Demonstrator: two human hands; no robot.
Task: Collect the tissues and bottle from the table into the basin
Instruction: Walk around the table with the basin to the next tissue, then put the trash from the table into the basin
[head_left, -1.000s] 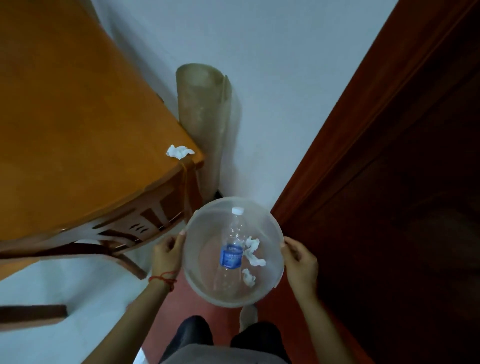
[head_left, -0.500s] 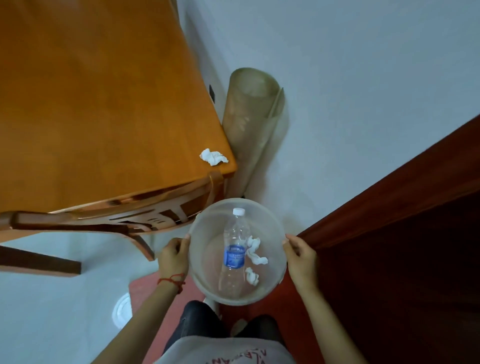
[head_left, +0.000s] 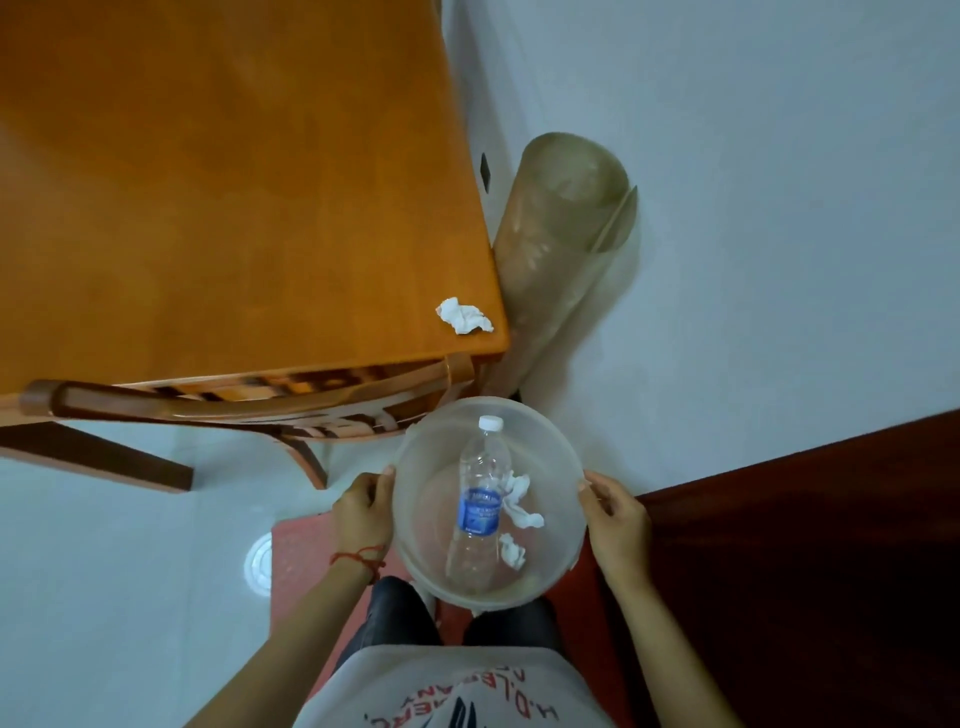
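I carry a translucent round basin (head_left: 550, 436) in front of my body. My left hand (head_left: 363, 512) grips its left rim and my right hand (head_left: 618, 519) grips its right rim. Inside the basin lies a clear plastic bottle (head_left: 480, 499) with a blue label and white cap, cap pointing away from me. Two crumpled white tissues (head_left: 519, 501) lie beside the bottle in the basin. One more crumpled tissue (head_left: 464, 316) sits on the near right corner of the orange wooden table (head_left: 234, 182).
A wooden chair (head_left: 249, 400) is tucked under the table's near edge. A rolled translucent mat (head_left: 556, 249) leans against the white wall by the table corner. A dark wooden door (head_left: 805, 545) is at the right. A red floor mat (head_left: 306, 551) lies under me.
The view has swung so the table and its tissue sit further right and closer. Both hands keep their hold on the basin; its contents have not shifted.
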